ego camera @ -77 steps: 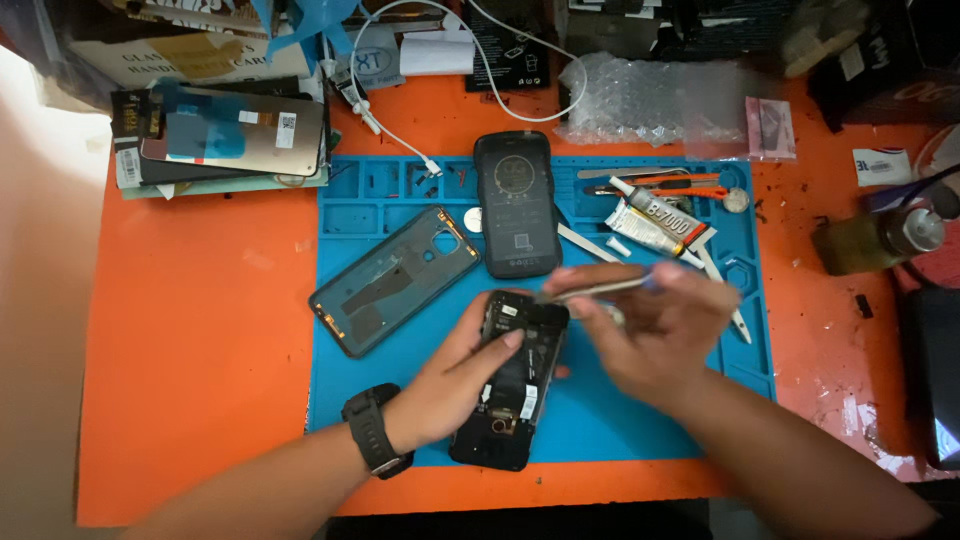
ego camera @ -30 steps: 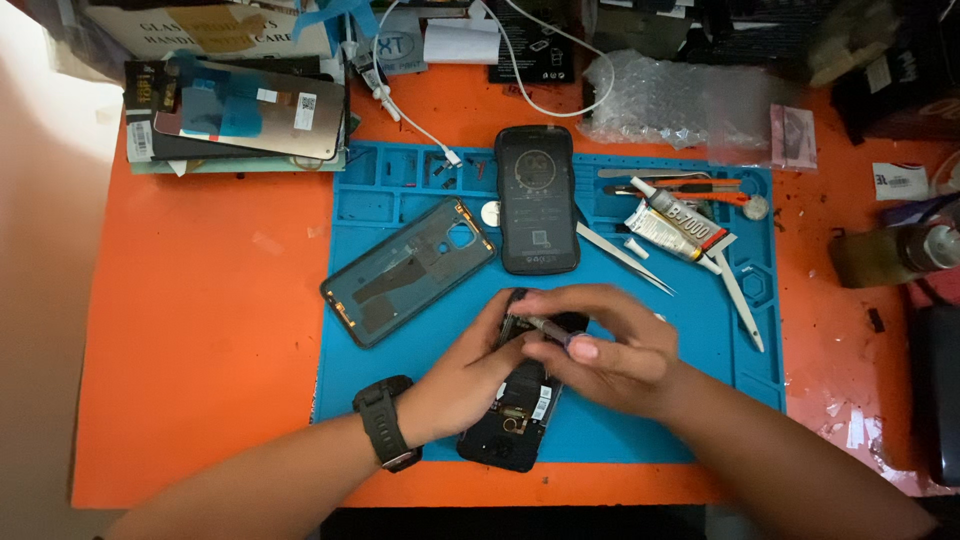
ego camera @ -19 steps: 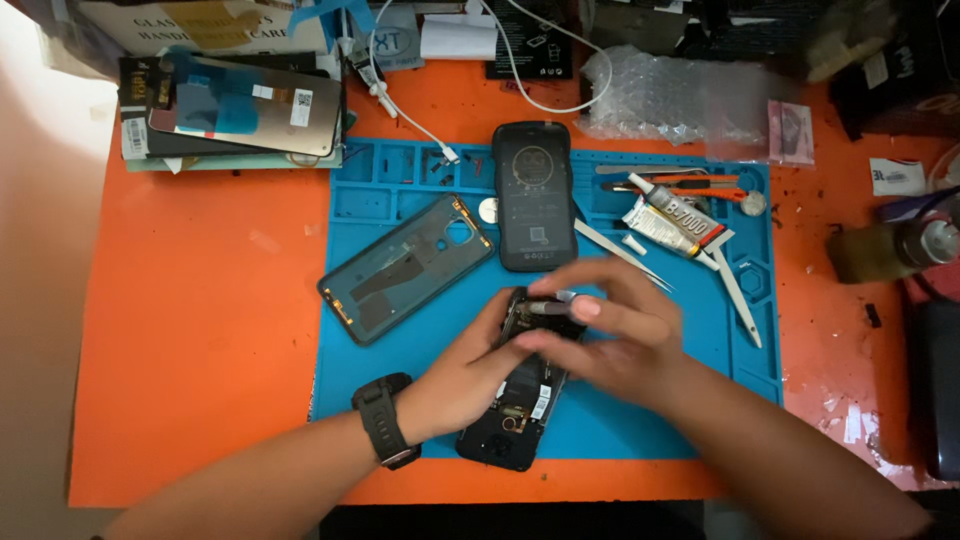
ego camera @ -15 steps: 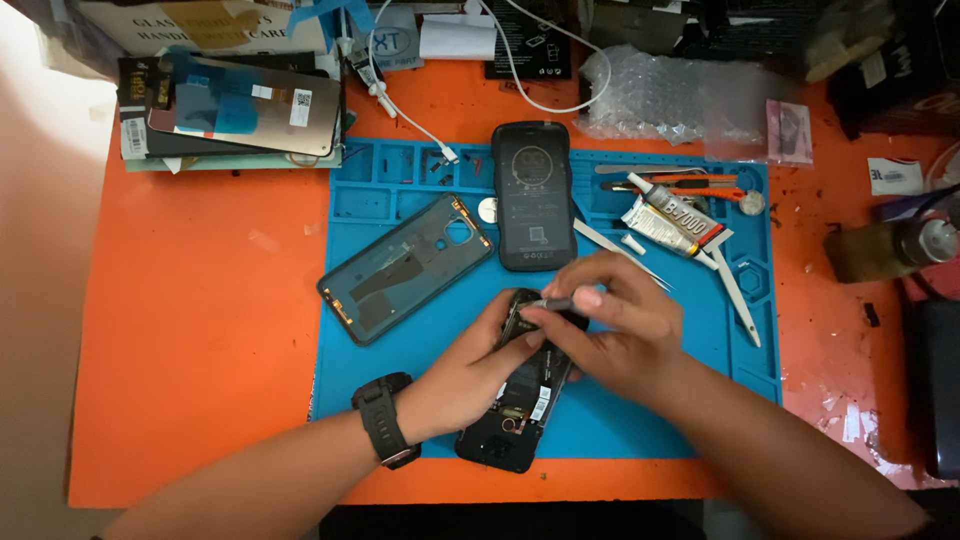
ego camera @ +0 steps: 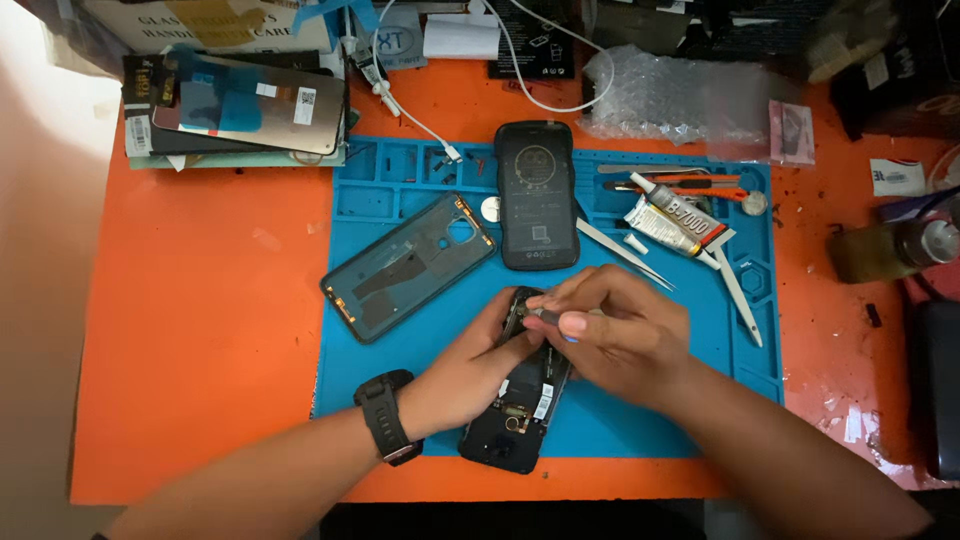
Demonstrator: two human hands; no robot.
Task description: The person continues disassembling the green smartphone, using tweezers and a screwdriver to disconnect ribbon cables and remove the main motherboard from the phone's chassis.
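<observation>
An opened black phone body (ego camera: 512, 415) lies on the blue work mat (ego camera: 350, 375), its inner parts facing up. My left hand (ego camera: 468, 365), with a black watch on the wrist, rests on the phone's left side and steadies it. My right hand (ego camera: 617, 330) is curled over the phone's upper end, fingers pinched on a thin grey tool (ego camera: 545, 314) whose tip touches the top of the phone. The upper part of the phone is hidden under both hands.
A dark back cover (ego camera: 408, 265) and a black phone (ego camera: 536, 195) lie on the mat above my hands. Tweezers (ego camera: 622, 253), a glue tube (ego camera: 667, 223) and a white pry tool (ego camera: 738, 295) sit to the right. Screen panels (ego camera: 245, 115), bubble wrap (ego camera: 665, 95) and a bottle (ego camera: 885, 250) ring the orange table.
My right hand came down from above the phone onto its upper end and has shifted slightly with the tool there. My left hand has stayed on the phone throughout.
</observation>
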